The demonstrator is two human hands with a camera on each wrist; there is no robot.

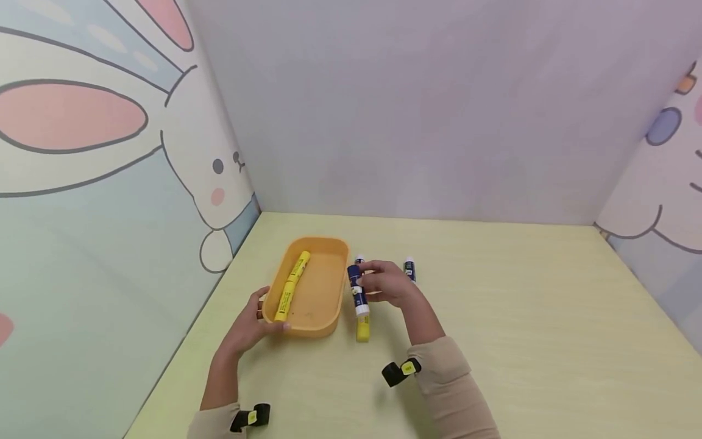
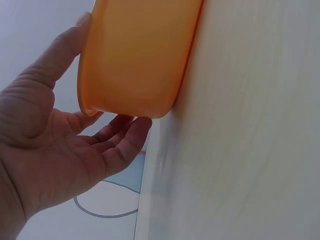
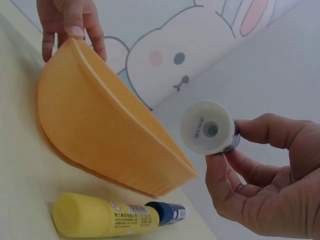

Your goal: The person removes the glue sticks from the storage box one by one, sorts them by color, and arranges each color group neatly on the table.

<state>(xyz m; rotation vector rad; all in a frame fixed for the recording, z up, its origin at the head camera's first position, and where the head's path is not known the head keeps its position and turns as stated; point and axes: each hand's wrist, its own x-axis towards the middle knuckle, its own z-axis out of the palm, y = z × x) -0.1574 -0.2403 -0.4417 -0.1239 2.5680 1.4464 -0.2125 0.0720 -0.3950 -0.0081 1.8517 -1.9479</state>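
My right hand (image 1: 388, 283) pinches a dark blue glue stick (image 1: 358, 291) with a white base between thumb and fingers, just past the right rim of an orange tray (image 1: 320, 286). Seen from the right wrist, the hollow white base (image 3: 202, 132) faces the camera. My left hand (image 1: 249, 329) grips the tray's near left corner, thumb at the rim and fingers round the side. Two yellow glue sticks (image 1: 298, 265) lie end to end along the tray's left wall. Beneath the held stick, a yellow glue stick (image 3: 105, 217) lies on the table.
A dark blue glue stick (image 1: 359, 260) lies beyond the right hand, in line with the yellow one. Another blue one (image 1: 410, 268) lies farther right, partly hidden by the hand. The pale table (image 1: 537, 329) meets a plain back wall and side walls printed with cartoon rabbits.
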